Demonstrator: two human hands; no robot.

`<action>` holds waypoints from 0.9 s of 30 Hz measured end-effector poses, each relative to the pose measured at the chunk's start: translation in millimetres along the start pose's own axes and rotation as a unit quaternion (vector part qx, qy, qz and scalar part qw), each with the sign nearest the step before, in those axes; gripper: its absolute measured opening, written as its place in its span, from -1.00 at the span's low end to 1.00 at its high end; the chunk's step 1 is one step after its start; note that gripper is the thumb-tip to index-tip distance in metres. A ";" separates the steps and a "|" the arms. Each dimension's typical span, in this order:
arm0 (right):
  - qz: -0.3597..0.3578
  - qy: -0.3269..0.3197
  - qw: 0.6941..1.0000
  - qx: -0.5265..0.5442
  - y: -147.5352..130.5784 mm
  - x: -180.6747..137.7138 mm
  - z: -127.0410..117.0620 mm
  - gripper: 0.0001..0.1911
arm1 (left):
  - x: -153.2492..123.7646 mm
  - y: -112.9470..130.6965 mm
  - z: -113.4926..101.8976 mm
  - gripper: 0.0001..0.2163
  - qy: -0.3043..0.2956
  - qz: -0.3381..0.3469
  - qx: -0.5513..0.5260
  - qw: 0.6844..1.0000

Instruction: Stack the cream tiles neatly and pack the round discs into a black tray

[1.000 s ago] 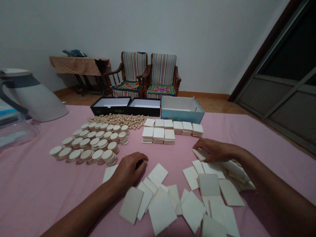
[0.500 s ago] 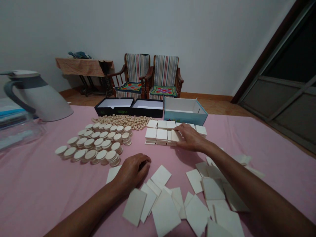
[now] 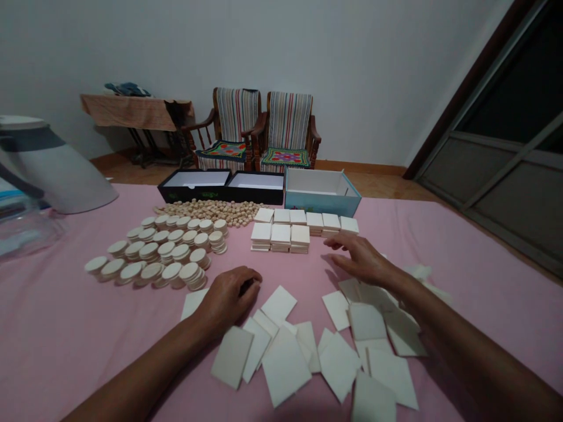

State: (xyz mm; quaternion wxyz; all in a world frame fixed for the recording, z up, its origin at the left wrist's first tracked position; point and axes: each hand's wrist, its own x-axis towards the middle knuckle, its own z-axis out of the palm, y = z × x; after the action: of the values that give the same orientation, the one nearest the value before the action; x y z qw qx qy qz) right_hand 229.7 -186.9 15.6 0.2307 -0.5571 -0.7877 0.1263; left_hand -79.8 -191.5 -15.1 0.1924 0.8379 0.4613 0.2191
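Note:
My right hand (image 3: pixel 358 258) is raised above the pink cloth, thumb and fingers apart, holding nothing. To its left stand stacks of square wooden tiles (image 3: pixel 280 235), with a back row of shorter stacks (image 3: pixel 323 221) behind. My left hand (image 3: pixel 233 295) rests on the cloth with its fingers loosely curled in; no object shows in it. A pale tile (image 3: pixel 193 302) lies partly under that wrist. Loose square tiles (image 3: pixel 285 366) are scattered between my forearms, and more tiles (image 3: pixel 368 322) overlap beside and below my right forearm.
Stacks of round wooden discs (image 3: pixel 167 249) stand in rows at the left. Behind them lies a pile of small wooden beads or cubes (image 3: pixel 211 209). A black two-part box (image 3: pixel 255 195) and a light blue box (image 3: pixel 325 203) are at the back. A grey-white jug (image 3: pixel 65 176) stands far left.
My right hand has let go of a tile on the third front stack and drawn back to the right, its fingers apart. The view has shifted slightly; my left hand stays put.

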 end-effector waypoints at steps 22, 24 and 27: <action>-0.052 0.006 0.998 -0.026 -1.8 -111.7 -4.0 -0.62 | 3.5 20.6 -15.0 -0.77 -0.016 0.030 0.036 0.999; -0.060 0.001 0.998 -0.012 -8.5 -121.9 -7.7 -0.60 | -1.8 33.2 -15.0 -0.77 0.010 0.080 0.037 0.996; -0.079 -0.060 0.995 0.006 -21.2 -143.1 -15.2 -0.42 | -15.1 59.4 -10.8 -0.79 0.009 0.179 0.015 0.984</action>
State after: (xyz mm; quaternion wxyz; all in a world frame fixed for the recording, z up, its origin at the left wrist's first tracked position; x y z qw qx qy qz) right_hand 259.0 -329.0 6.5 0.1954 -0.4827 -0.8412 0.1457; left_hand -52.0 -232.9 22.2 0.1337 0.9075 0.3092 0.2510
